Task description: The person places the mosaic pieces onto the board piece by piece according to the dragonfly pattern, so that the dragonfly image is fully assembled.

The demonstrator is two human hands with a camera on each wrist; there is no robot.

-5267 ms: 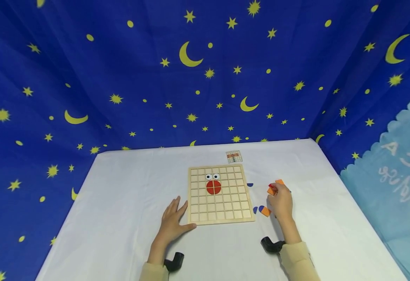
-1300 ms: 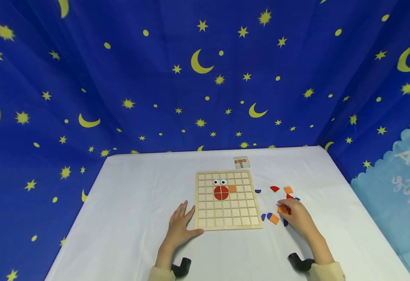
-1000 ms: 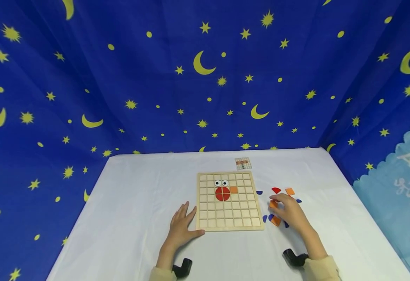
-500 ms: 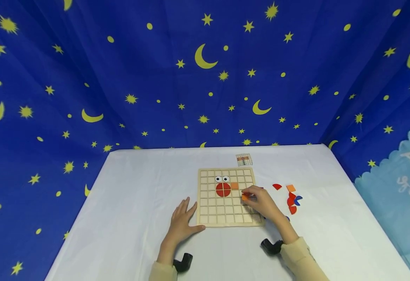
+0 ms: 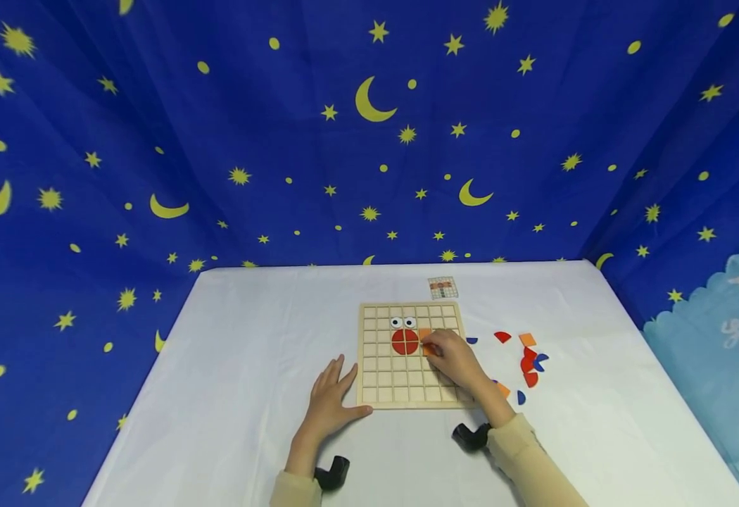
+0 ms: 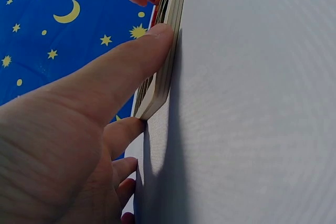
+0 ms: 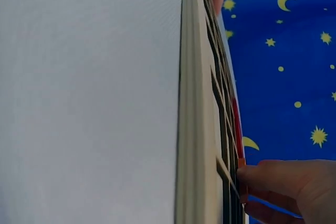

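Note:
A wooden grid board [image 5: 382, 396] lies on the white table. On it sit two round eye pieces [image 5: 403, 322], a red circle [image 5: 405, 341] of quarter pieces and an orange square [image 5: 424, 334]. My right hand [image 5: 455, 358] pinches a second orange square [image 5: 428, 350] at the cell just below the first one; the right wrist view also shows this orange piece [image 7: 242, 182] at the fingertips. My left hand [image 5: 330, 401] has its fingers spread, touching the board's near left corner. In the left wrist view the left thumb [image 6: 152, 43] rests on the board's edge.
Right of the board lie loose red quarter pieces [image 5: 528, 365], blue half circles [image 5: 521, 397] and orange squares [image 5: 527, 339]. A small printed pattern card [image 5: 442, 287] lies behind the board. A blue star-patterned cloth [image 5: 319, 141] hangs at the back.
An orange square has appeared beside the red circle. My right hand has picked up another orange square from the loose pieces and carried it left onto the board. The left hand stays at the corner.

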